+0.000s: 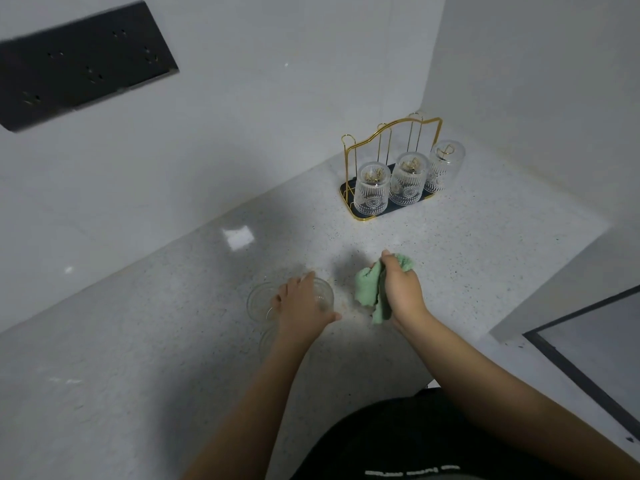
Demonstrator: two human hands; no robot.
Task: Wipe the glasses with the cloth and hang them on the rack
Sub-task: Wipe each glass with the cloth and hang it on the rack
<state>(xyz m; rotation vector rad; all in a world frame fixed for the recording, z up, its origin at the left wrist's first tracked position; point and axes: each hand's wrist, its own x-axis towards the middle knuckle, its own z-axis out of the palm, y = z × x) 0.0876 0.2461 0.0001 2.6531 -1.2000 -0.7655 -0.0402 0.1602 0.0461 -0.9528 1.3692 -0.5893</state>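
A gold wire rack (394, 133) on a dark tray stands in the counter's back corner. Three ribbed clear glasses hang upside down on it: one at the left (371, 194), one in the middle (408, 180), one at the right (446, 166). Closer to me, my left hand (300, 306) rests over the rim of an upright clear glass (323, 295). Two more clear glasses stand beside it, one to its left (258, 301) and one nearer me (268, 341), partly hidden by the hand. My right hand (401, 289) grips a crumpled green cloth (367, 289) just right of that glass.
The speckled white counter (173, 341) meets grey walls at the back and the right. A black socket panel (79, 64) is on the left wall. A dark-framed panel (588, 341) lies at the right edge. A bright light patch (238, 236) reflects mid-counter.
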